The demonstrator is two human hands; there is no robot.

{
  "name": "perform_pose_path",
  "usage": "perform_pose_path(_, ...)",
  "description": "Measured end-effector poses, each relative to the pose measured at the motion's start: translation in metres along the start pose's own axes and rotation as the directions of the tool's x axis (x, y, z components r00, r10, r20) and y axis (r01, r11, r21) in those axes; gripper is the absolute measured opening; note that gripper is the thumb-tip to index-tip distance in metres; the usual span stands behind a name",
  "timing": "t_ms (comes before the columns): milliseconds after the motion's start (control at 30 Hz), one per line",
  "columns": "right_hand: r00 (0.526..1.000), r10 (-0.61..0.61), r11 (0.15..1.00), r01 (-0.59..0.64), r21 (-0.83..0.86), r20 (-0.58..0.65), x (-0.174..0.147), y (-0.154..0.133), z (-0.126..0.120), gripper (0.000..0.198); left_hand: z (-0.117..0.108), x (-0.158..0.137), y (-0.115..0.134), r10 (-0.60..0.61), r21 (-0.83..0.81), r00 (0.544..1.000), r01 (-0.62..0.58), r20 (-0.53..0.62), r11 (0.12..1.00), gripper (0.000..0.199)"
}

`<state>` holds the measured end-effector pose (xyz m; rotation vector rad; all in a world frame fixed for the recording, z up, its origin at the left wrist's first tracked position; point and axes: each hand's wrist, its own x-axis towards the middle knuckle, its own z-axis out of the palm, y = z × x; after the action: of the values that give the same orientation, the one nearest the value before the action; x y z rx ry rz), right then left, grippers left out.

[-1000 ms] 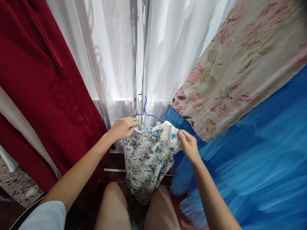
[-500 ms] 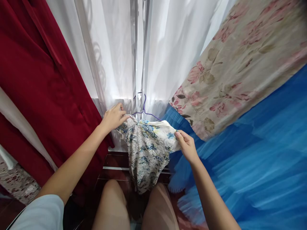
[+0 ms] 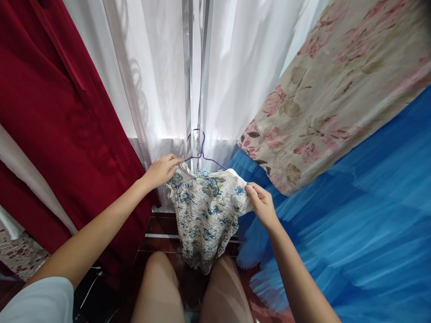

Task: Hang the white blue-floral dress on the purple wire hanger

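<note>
A white blouse with a blue and yellow floral print [image 3: 208, 215] hangs in front of me on a thin purple hanger [image 3: 203, 154], whose hook is caught at a narrow upright strip. My left hand [image 3: 163, 170] pinches the blouse's left shoulder, its fingers beside the hanger's left arm. With thumb and fingers closed, my right hand [image 3: 261, 202] grips the edge of the right sleeve and holds it out sideways. The blouse's lower end hangs down between my knees. The hanger's ends are hidden by cloth and fingers.
Behind the blouse are white curtains [image 3: 161, 89]. A dark red cloth [image 3: 77, 134] hangs at left. On the right hang a beige floral cloth [image 3: 310, 107] and blue tulle [image 3: 353, 215]. Dark red tiles [image 3: 161, 224] show below, with a black item and white cable [image 3: 90, 287] at lower left.
My left hand has shifted slightly down with the shoulder cloth, and the neckline lies flatter and wider. The blouse front has spread out. My right hand keeps its hold on the sleeve.
</note>
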<state>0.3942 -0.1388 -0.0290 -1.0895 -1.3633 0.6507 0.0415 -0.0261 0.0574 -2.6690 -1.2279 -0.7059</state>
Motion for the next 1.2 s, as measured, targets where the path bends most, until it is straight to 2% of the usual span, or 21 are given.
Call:
perform_pose_path(100, 1.0, 0.002, 1.0, -0.002, 0.0, 0.002, -0.001, -0.002, 0.001, 0.033, 0.008, 0.002, 0.012, 0.147, -0.162, 0.986, -0.158, -0.075, 0.974, 0.039)
perform_pose_path(200, 1.0, 0.006, 1.0, -0.006, -0.022, -0.009, -0.002, -0.004, 0.002, 0.033, 0.017, 0.005, 0.032, 0.184, -0.286, 0.969, -0.225, -0.164, 0.932, 0.033)
perform_pose_path(267, 1.0, -0.001, 0.999, 0.0, -0.035, -0.016, -0.002, -0.004, 0.002, 0.033, 0.023, 0.009, 0.047, 0.14, -0.332, 0.978, -0.185, -0.155, 0.925, 0.032)
perform_pose_path(400, 1.0, -0.005, 1.0, 0.005, -0.023, -0.013, -0.004, -0.006, 0.003, 0.033, 0.027, 0.017, 0.073, 0.051, -0.342, 0.998, -0.063, -0.042, 0.938, 0.032)
perform_pose_path(567, 1.0, 0.025, 1.0, -0.025, -0.005, 0.02, -0.004, -0.008, 0.002, 0.034, 0.013, 0.015, 0.1, -0.081, -0.131, 0.996, 0.076, -0.03, 0.988, 0.026)
perform_pose_path(633, 1.0, 0.019, 1.0, -0.019, -0.013, 0.009, -0.003, -0.006, 0.003, 0.036, 0.01, 0.017, 0.11, -0.047, -0.127, 0.997, 0.039, -0.057, 0.991, 0.026)
perform_pose_path(700, 1.0, 0.0, 1.0, -0.001, -0.031, -0.02, -0.002, -0.005, 0.003, 0.037, 0.011, 0.025, 0.116, 0.059, -0.218, 0.994, -0.079, -0.094, 0.973, 0.026)
perform_pose_path(767, 0.999, -0.019, 0.999, 0.017, -0.044, -0.046, -0.002, -0.004, 0.004, 0.039, 0.016, 0.034, 0.117, 0.132, -0.304, 0.988, -0.152, -0.084, 0.94, 0.025)
perform_pose_path(933, 0.994, -0.063, 0.995, 0.056, -0.077, -0.09, -0.005, -0.006, 0.008, 0.043, 0.024, 0.043, 0.112, 0.078, -0.359, 0.989, -0.027, 0.128, 0.933, 0.053)
perform_pose_path(1033, 0.99, -0.073, 0.993, 0.062, -0.096, -0.123, -0.004, -0.009, 0.009, 0.044, 0.023, 0.043, 0.108, 0.119, -0.544, 0.969, 0.019, 0.217, 0.839, 0.053)
perform_pose_path(1100, 0.989, -0.075, 0.993, 0.062, -0.102, -0.131, -0.003, -0.01, 0.009, 0.045, 0.021, 0.046, 0.108, 0.156, -0.701, 0.957, 0.063, 0.244, 0.71, 0.047)
perform_pose_path(1200, 0.99, -0.075, 0.992, 0.063, -0.106, -0.115, -0.003, -0.013, 0.008, 0.045, 0.02, 0.053, 0.109, 0.119, -0.852, 0.944, 0.22, 0.309, 0.475, 0.028)
